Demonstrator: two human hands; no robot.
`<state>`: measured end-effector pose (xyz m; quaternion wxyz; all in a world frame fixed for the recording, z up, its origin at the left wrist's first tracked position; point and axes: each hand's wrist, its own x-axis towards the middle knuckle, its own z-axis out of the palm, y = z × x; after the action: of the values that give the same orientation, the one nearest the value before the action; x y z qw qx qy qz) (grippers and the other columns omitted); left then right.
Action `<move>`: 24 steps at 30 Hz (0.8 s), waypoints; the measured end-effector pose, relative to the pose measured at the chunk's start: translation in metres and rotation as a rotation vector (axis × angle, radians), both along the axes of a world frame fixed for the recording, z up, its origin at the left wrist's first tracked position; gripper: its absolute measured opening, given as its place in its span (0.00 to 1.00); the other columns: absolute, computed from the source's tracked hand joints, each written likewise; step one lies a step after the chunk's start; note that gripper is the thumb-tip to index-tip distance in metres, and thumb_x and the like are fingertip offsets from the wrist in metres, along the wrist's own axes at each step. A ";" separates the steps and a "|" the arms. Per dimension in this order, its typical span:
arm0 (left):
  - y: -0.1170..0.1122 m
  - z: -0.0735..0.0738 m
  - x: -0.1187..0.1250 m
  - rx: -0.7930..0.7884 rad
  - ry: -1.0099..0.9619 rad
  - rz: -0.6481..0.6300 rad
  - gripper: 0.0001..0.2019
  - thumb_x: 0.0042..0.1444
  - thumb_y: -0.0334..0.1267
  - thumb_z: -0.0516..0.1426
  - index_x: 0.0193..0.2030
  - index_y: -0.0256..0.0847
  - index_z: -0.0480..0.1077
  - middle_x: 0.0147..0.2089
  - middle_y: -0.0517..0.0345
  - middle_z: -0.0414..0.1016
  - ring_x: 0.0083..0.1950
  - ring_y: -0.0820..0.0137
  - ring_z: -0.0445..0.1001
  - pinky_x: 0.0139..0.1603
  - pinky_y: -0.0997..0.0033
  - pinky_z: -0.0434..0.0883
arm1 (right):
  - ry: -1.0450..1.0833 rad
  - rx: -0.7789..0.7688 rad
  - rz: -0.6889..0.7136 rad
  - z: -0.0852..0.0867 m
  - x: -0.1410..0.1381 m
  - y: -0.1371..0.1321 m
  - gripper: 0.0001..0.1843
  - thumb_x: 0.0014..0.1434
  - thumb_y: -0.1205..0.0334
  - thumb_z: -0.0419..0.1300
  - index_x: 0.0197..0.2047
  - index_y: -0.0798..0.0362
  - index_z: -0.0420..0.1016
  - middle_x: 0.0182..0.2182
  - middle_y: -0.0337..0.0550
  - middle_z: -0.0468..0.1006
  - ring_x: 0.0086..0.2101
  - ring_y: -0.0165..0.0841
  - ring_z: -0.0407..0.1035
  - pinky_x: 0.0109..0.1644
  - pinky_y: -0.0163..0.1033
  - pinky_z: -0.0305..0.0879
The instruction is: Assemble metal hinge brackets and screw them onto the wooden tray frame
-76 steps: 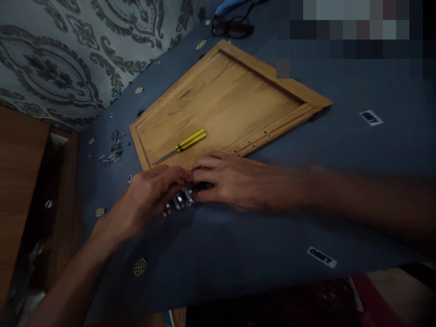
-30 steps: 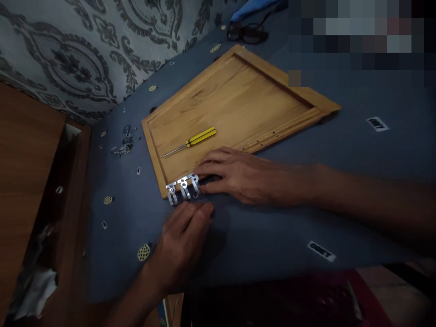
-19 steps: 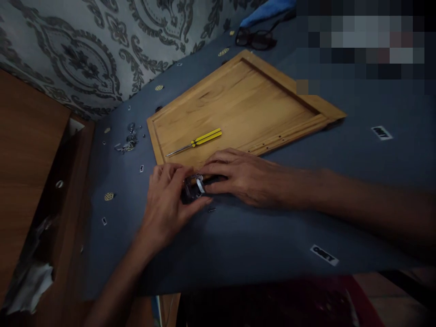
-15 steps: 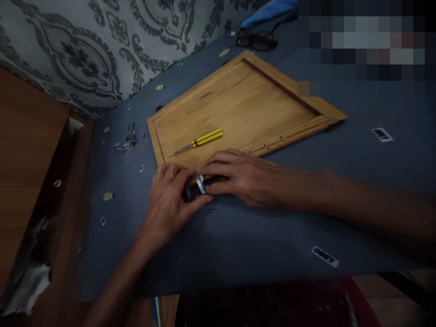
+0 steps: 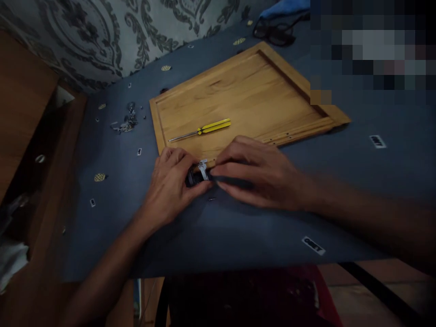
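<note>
My left hand (image 5: pixel 170 181) curls its thumb and fingers round a small metal fitting (image 5: pixel 203 169) with a dark part under it. The fitting sits against the near edge of a framed wooden panel (image 5: pixel 238 106). My right hand (image 5: pixel 262 175) is just to the right, fingers bent and pinched toward the fitting; whatever is between the fingertips is too small or hidden to make out. A yellow-handled screwdriver (image 5: pixel 214 126) lies on the panel, its tip pointing left. A small screw (image 5: pixel 212 198) rests on the table below the fitting.
On the blue-grey tabletop (image 5: pixel 238 240), a pile of metal hardware (image 5: pixel 126 122) lies left of the panel. Dark glasses (image 5: pixel 274 34) and a blue cloth (image 5: pixel 284 8) are at the back. A wooden cabinet (image 5: pixel 27 109) stands along the left side, a patterned wall behind.
My right hand has drawn back a little to the right, uncovering more of the fitting. My left hand keeps its grip. The camera view has shifted slightly.
</note>
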<state>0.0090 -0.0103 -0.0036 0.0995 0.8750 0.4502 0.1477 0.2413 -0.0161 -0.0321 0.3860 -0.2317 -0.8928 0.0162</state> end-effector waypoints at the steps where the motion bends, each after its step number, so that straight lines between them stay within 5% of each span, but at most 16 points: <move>1: 0.000 0.000 0.000 -0.003 0.003 -0.001 0.15 0.63 0.49 0.67 0.46 0.40 0.77 0.46 0.53 0.76 0.52 0.56 0.70 0.53 0.56 0.68 | 0.030 0.031 0.011 0.001 -0.003 -0.006 0.07 0.73 0.66 0.58 0.43 0.57 0.77 0.36 0.47 0.79 0.36 0.33 0.70 0.40 0.39 0.70; 5: -0.001 -0.003 -0.001 0.013 -0.009 0.002 0.15 0.62 0.48 0.68 0.45 0.40 0.76 0.46 0.53 0.76 0.53 0.56 0.70 0.55 0.55 0.69 | -0.156 0.053 0.037 -0.002 -0.015 -0.022 0.15 0.74 0.70 0.56 0.34 0.55 0.75 0.27 0.38 0.75 0.28 0.29 0.66 0.29 0.39 0.58; 11: -0.002 -0.003 0.000 0.001 -0.008 0.014 0.11 0.62 0.42 0.68 0.46 0.40 0.76 0.47 0.53 0.77 0.53 0.56 0.71 0.55 0.54 0.70 | -0.321 -0.002 0.003 -0.009 -0.016 -0.021 0.19 0.75 0.74 0.48 0.39 0.56 0.78 0.31 0.43 0.80 0.30 0.32 0.69 0.30 0.40 0.57; 24: -0.001 -0.006 -0.001 0.008 -0.060 -0.003 0.11 0.61 0.42 0.69 0.44 0.40 0.76 0.45 0.53 0.76 0.52 0.56 0.71 0.53 0.55 0.70 | -0.444 -0.246 0.059 -0.003 -0.008 -0.022 0.15 0.63 0.81 0.53 0.39 0.52 0.73 0.32 0.41 0.77 0.27 0.31 0.65 0.29 0.39 0.55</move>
<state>0.0081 -0.0117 -0.0099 0.1095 0.8714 0.4449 0.1754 0.2336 -0.0383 -0.0356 0.1489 -0.2488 -0.9533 0.0848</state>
